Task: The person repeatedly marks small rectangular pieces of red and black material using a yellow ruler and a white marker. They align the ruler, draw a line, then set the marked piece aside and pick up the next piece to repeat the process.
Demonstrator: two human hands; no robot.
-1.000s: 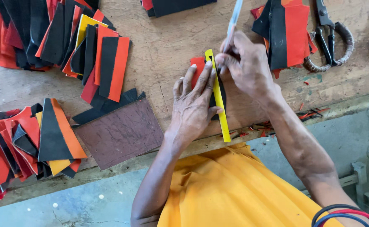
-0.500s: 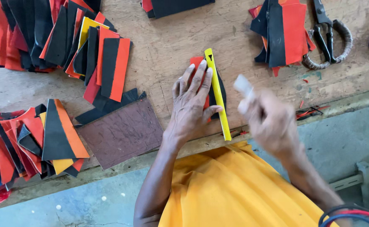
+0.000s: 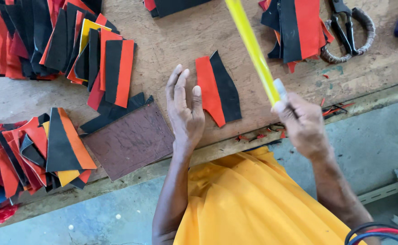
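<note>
Lifted off the cut piece since half a second ago, the yellow ruler (image 3: 253, 50) now slants up in the right hand (image 3: 301, 124), whose fingers close on its lower end together with a pale marker. Uncovered, the red-and-black piece (image 3: 218, 88) lies flat on the tabletop (image 3: 180, 41), just right of the left hand (image 3: 185, 113), whose fingers are open and empty. To clear it cleanly, slide that palm under one edge. Stacks of similar pieces (image 3: 58, 50) and scissors (image 3: 348, 27) lie farther off.
</note>
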